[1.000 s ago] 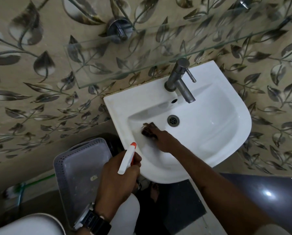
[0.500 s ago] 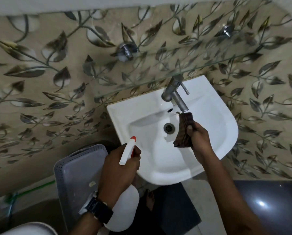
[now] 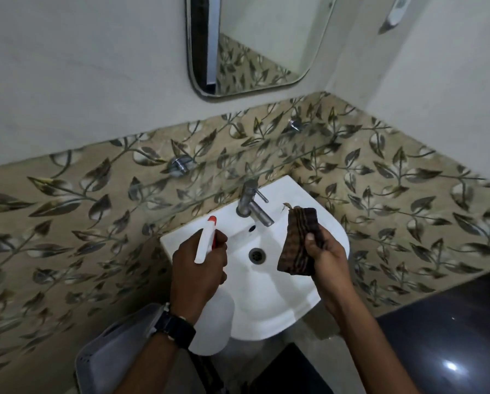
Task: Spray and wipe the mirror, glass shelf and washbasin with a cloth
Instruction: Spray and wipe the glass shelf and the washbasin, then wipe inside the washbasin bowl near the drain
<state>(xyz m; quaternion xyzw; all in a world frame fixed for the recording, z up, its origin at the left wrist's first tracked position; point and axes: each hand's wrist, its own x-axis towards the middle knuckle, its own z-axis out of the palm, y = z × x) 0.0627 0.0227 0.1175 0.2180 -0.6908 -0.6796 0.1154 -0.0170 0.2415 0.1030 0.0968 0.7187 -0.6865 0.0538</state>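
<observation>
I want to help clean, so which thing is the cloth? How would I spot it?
Find the white washbasin on the leafy tiled wall. Above its right side, just right of the metal tap, the right hand holds up the cloth. It is the only dark brown, striped, folded thing there.

Dim, soft indoor light, glare spot on dark surface (image 3: 450,366), wide-angle bending and blur at edges.

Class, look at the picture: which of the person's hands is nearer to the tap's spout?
The right hand. It holds the cloth just right of the tap, cloth top level with the spout. The left hand, gripping the spray bottle, sits lower and further left.
</observation>
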